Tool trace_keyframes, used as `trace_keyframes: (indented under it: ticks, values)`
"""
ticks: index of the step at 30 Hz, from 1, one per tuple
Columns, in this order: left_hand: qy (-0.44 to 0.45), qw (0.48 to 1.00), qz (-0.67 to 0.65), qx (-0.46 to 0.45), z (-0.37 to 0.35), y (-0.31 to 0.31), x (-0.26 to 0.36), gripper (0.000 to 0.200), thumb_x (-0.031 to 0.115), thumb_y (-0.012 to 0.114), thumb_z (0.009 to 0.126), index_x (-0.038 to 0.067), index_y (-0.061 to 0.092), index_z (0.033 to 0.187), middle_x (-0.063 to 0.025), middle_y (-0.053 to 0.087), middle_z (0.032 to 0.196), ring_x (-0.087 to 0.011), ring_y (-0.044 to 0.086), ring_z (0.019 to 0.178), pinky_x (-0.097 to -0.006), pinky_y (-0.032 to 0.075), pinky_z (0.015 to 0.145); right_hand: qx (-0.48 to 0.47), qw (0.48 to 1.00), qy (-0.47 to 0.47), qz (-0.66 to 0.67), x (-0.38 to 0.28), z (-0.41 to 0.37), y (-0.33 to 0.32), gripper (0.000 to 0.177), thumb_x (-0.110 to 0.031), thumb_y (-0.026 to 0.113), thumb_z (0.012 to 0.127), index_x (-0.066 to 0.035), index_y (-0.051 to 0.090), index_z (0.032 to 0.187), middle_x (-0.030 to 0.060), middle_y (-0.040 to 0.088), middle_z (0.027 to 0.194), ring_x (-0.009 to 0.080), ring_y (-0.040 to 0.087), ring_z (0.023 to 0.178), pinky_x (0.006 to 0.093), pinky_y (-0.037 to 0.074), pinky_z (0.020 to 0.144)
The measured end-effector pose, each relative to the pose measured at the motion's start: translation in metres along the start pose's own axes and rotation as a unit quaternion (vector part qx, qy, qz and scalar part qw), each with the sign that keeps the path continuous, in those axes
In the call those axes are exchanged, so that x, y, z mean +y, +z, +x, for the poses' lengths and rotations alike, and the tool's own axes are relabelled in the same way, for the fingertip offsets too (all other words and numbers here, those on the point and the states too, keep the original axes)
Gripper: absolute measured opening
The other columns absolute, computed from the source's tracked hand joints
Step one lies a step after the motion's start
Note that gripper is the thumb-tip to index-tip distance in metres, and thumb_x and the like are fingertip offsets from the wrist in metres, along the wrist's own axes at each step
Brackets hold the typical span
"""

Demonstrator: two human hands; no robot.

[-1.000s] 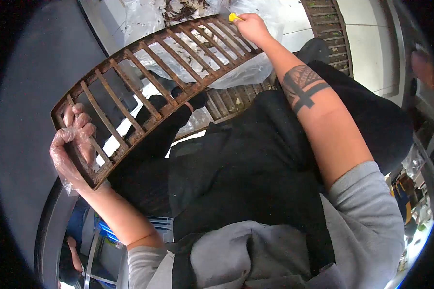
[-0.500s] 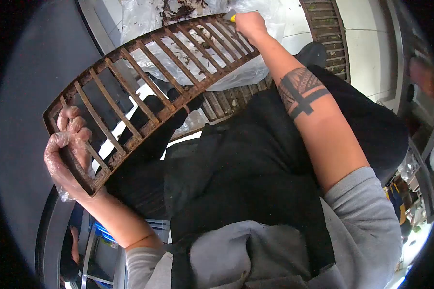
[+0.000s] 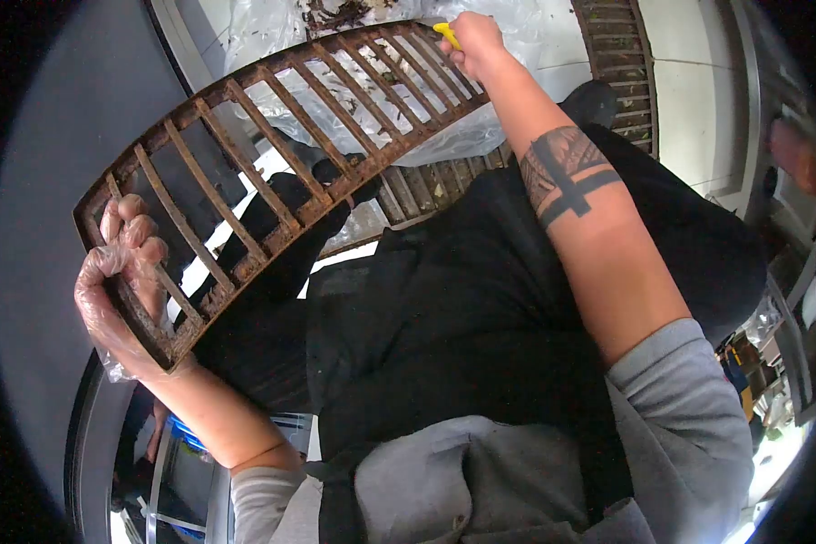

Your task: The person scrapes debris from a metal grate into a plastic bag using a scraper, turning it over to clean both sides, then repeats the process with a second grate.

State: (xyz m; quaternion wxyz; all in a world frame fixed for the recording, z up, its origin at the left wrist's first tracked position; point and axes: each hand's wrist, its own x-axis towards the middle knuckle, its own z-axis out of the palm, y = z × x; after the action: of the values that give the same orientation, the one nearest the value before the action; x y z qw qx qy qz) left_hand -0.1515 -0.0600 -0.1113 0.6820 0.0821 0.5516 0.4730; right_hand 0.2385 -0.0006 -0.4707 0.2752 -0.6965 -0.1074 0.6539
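A long, curved, rusty metal grate (image 3: 286, 222) slants across the view over my lap. My left hand (image 3: 122, 272), in a clear plastic glove, is wrapped round its near left end. At the far right end, my right hand (image 3: 476, 43) grips the yellow handle of a scraper (image 3: 446, 36), fingers closed. The scraper's blade end is at the grate's top corner, mostly out of sight. Brown crust and flakes cover the grate's bars and rims.
Under the grate's far side lies a clear plastic sheet (image 3: 462, 145) with brown debris (image 3: 344, 13) on it. A second grate (image 3: 621, 72) rests on the pale tiled floor (image 3: 694, 100), and another (image 3: 426, 192) lies below. A dark panel (image 3: 54, 163) stands at left.
The scraper has turned in my right hand, showing more of its yellow handle and less blade. The grate's left end and my left hand have shifted slightly left.
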Motion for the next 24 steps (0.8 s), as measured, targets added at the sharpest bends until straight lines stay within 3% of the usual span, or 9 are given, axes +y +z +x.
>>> trace_keyframes:
  ticks: [4, 6, 10, 16, 18, 19, 20, 22, 24]
  values:
    - [0.001, 1.0, 0.004, 0.014, 0.0, 0.001, -0.001, 0.067, -0.008, 0.051, 0.075, -0.009, 0.035, 0.14, -0.0209, 0.047, 0.121, -0.0253, 0.052, 0.094, -0.0394, 0.052, 0.076, 0.009, 1.0, 0.0, 0.005, 0.002, -0.004, 0.001, 0.022, -0.019, 0.053, 0.092, 0.001, 0.063, 0.096, 0.0109, 0.064, 0.071, 0.0152, 0.045, 0.046, 0.0314, 0.033, 0.041]
    - [0.009, 1.0, 0.019, 0.022, -0.001, 0.001, 0.0, 0.068, -0.008, 0.051, 0.074, -0.01, 0.035, 0.14, -0.0214, 0.048, 0.122, -0.0255, 0.052, 0.094, -0.0392, 0.052, 0.075, 0.047, 0.975, -0.128, -0.176, 0.003, -0.012, 0.004, 0.023, -0.019, 0.055, 0.091, 0.0, 0.067, 0.089, 0.0102, 0.064, 0.07, 0.0145, 0.046, 0.045, 0.0307, 0.034, 0.042]
    - [0.013, 1.0, 0.014, 0.014, -0.002, 0.001, -0.001, 0.069, -0.008, 0.051, 0.074, -0.01, 0.034, 0.141, -0.0221, 0.048, 0.123, -0.0254, 0.052, 0.094, -0.0388, 0.052, 0.075, 0.053, 0.98, -0.119, -0.151, 0.011, -0.004, -0.013, 0.025, -0.019, 0.056, 0.09, 0.001, 0.07, 0.085, 0.0096, 0.063, 0.069, 0.0139, 0.051, 0.048, 0.0299, 0.035, 0.042]
    - [0.014, 1.0, 0.006, 0.014, -0.003, 0.002, -0.002, 0.07, -0.007, 0.051, 0.075, -0.01, 0.033, 0.143, -0.0223, 0.048, 0.125, -0.0254, 0.052, 0.095, -0.0384, 0.052, 0.075, 0.071, 0.996, -0.046, -0.02, 0.023, 0.012, -0.002, 0.024, -0.02, 0.055, 0.093, 0.001, 0.065, 0.09, 0.0095, 0.061, 0.072, 0.0126, 0.042, 0.045, 0.031, 0.029, 0.041]
    - [0.009, 1.0, 0.013, 0.005, -0.003, -0.004, -0.001, 0.068, -0.007, 0.051, 0.078, -0.01, 0.033, 0.143, -0.0228, 0.048, 0.124, -0.0258, 0.052, 0.097, -0.0387, 0.053, 0.076, -0.033, 0.999, 0.013, 0.002, 0.019, 0.008, -0.004, 0.025, -0.019, 0.049, 0.092, 0.0, 0.065, 0.086, 0.0107, 0.064, 0.069, 0.0203, 0.054, 0.048, 0.0397, 0.038, 0.044]
    - [0.009, 1.0, 0.013, 0.007, -0.003, -0.004, 0.0, 0.068, -0.007, 0.051, 0.078, -0.01, 0.033, 0.143, -0.0228, 0.048, 0.124, -0.0258, 0.052, 0.097, -0.0387, 0.053, 0.076, -0.052, 0.998, 0.035, 0.031, 0.016, 0.006, -0.006, 0.023, -0.021, 0.048, 0.093, -0.003, 0.062, 0.091, 0.0076, 0.06, 0.068, 0.0157, 0.041, 0.042, 0.0381, 0.031, 0.041]
    - [0.009, 1.0, 0.019, 0.017, -0.004, -0.002, 0.0, 0.066, -0.007, 0.05, 0.079, -0.01, 0.033, 0.143, -0.0231, 0.047, 0.124, -0.026, 0.053, 0.097, -0.0387, 0.054, 0.076, -0.054, 0.997, 0.036, 0.031, 0.011, -0.004, -0.009, 0.023, -0.021, 0.048, 0.093, -0.003, 0.062, 0.091, 0.0076, 0.06, 0.068, 0.0157, 0.041, 0.042, 0.0381, 0.031, 0.041]
    - [0.008, 0.999, 0.024, 0.027, -0.004, -0.002, 0.001, 0.065, -0.006, 0.05, 0.08, -0.01, 0.033, 0.143, -0.0234, 0.047, 0.124, -0.0261, 0.053, 0.097, -0.0387, 0.054, 0.077, -0.07, 0.988, 0.107, 0.083, 0.0, -0.021, -0.019, 0.027, -0.024, 0.048, 0.099, -0.002, 0.063, 0.096, 0.0021, 0.056, 0.067, 0.0079, 0.031, 0.041, 0.0252, 0.022, 0.037]
    - [-0.006, 1.0, 0.017, 0.016, -0.003, -0.001, 0.002, 0.063, -0.005, 0.05, 0.083, -0.009, 0.033, 0.143, -0.0224, 0.047, 0.12, -0.0255, 0.054, 0.096, -0.0383, 0.055, 0.077, -0.082, 0.99, 0.097, 0.054, -0.009, -0.025, -0.024, 0.028, -0.025, 0.047, 0.1, -0.003, 0.064, 0.097, 0.0002, 0.056, 0.065, 0.007, 0.029, 0.039, 0.0252, 0.021, 0.035]
